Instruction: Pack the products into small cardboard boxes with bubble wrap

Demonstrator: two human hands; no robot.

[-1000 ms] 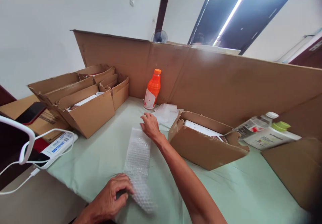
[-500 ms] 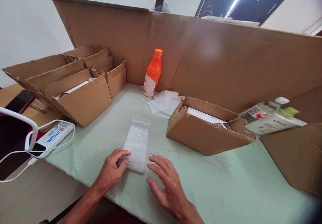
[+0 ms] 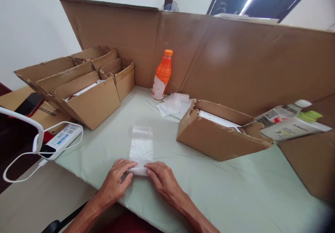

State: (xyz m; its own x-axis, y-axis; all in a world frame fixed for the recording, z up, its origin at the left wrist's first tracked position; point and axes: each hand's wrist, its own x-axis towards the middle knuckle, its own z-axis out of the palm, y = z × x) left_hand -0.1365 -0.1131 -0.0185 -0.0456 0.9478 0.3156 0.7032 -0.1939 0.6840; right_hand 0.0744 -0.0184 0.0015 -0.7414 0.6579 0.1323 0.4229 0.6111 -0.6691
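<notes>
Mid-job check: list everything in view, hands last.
Bubble wrap: 1 strip, clear, front of table
Table cover: 1, pale green, under bubble wrap
Orange bottle: 1, orange and white, upright at back
Plastic sheets: count unclear, whitish, beside orange bottle
Back panel: 1, brown, along back
Open box: 1, brown, right of centre
Box cluster: several, brown, left
Clear bottle: 1, white-capped, right
White container: 1, green-capped, right
Phone: 1, black and red, left
White device: 1, white, left table edge
Cable: 1, white, at white device
Wall: white, behind
Left hand: 1, bare, touching bubble wrap
Right hand: 1, bare, touching bubble wrap
</notes>
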